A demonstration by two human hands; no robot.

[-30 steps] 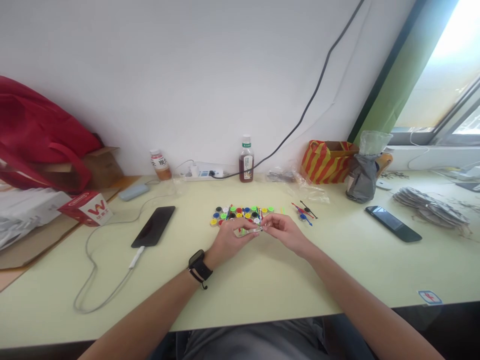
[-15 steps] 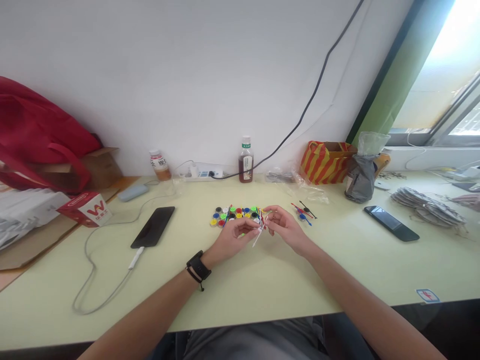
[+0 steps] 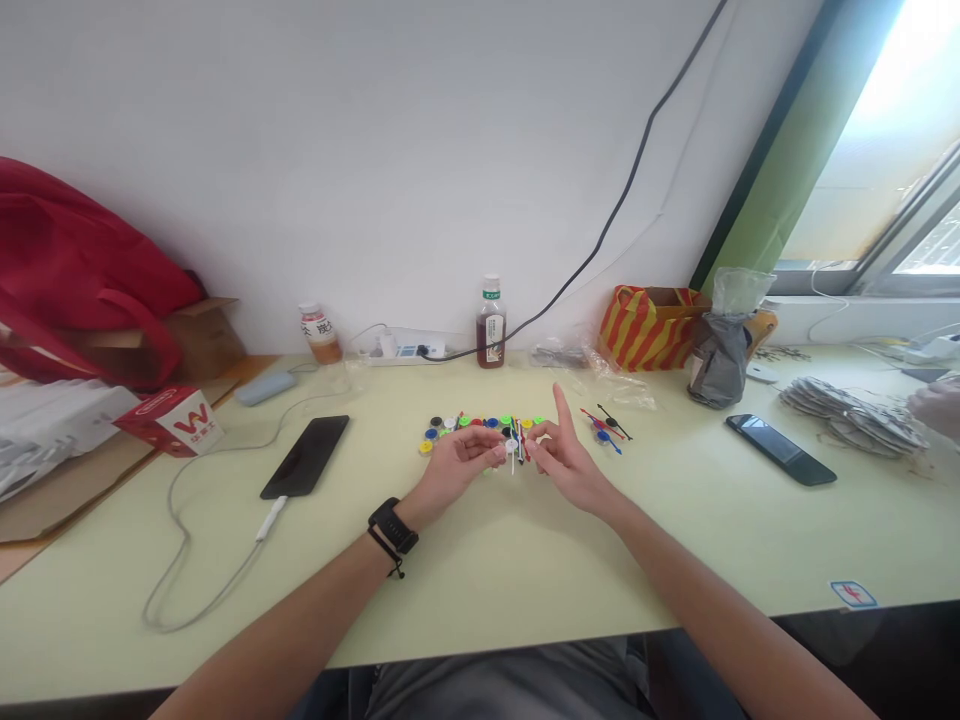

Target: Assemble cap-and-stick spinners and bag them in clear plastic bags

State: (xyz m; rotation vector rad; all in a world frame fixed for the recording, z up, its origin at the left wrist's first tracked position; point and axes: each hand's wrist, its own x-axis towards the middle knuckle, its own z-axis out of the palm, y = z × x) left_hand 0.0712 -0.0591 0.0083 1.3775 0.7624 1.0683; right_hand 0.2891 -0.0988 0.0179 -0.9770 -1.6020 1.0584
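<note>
My left hand point(image 3: 459, 462), a black watch on its wrist, pinches a small white stick piece point(image 3: 513, 452) just in front of a cluster of several small coloured round caps point(image 3: 480, 428) on the pale yellow table point(image 3: 525, 560). My right hand point(image 3: 564, 458) is close beside it, thumb and middle fingers pinched near the same piece and the index finger pointing up. A few assembled coloured pins point(image 3: 609, 428) lie just right of my right hand.
A black phone point(image 3: 306, 456) on a white cable lies left, another phone point(image 3: 780, 450) right. Two bottles point(image 3: 490, 324) and a power strip point(image 3: 397, 348) stand by the wall. A striped bag point(image 3: 651, 326), a grey wrapped bundle point(image 3: 718, 352), a red box point(image 3: 174, 420) and another person's hand point(image 3: 937, 408) edge the table.
The white stick has swung from slanting to upright between my hands. My right index finger has lifted and points up. Both hands moved slightly toward the caps.
</note>
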